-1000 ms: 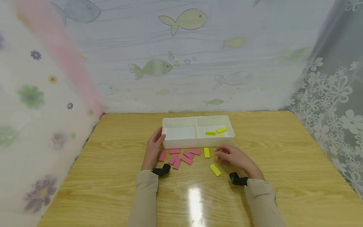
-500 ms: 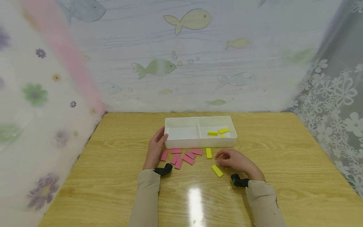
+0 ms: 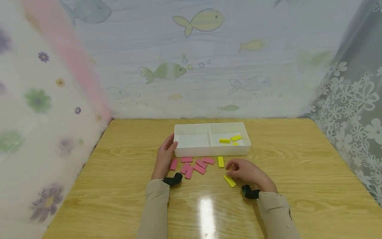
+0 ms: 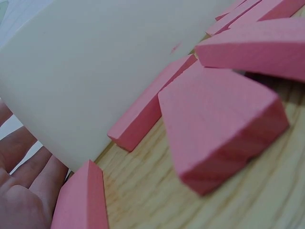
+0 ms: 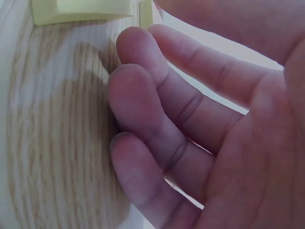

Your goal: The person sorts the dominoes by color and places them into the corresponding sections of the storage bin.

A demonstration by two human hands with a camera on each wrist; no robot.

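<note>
From the head camera, a white tray (image 3: 191, 152) with two compartments stands on a wooden table (image 3: 298, 172). Its right compartment holds three yellow blocks (image 3: 229, 139); its left compartment shows only white floor. The left hand (image 3: 165, 156) rests against the tray's left end, thumb at the corner, fingers fairly straight and closed round nothing. Just in front of the tray lies a cluster of pink blocks (image 3: 192, 164), and to their right one yellow block (image 3: 221, 161) lies lengthwise, close to the tray's front wall. The right hand (image 3: 249, 172) rests on the table in front of the tray's right half, fingers curled downward, its fingertips at the upper end of a second yellow block (image 3: 230, 181), which lies slanted on the table, farther from the tray. Whether the fingers actually pinch that block cannot be told from here.

The left wrist camera shows the tray's white wall (image 4: 95, 76) close up, pink blocks (image 4: 219, 124) lying flat against and beside it on the wood, and the fingers (image 4: 24, 191) of the left hand at the lower left, relaxed, beside the wall.

The right wrist camera shows the right hand's fingers (image 5: 157, 124) loosely bent above the wood, holding nothing visible, with a yellow block (image 5: 81, 10) lying just beyond the fingertips.
</note>
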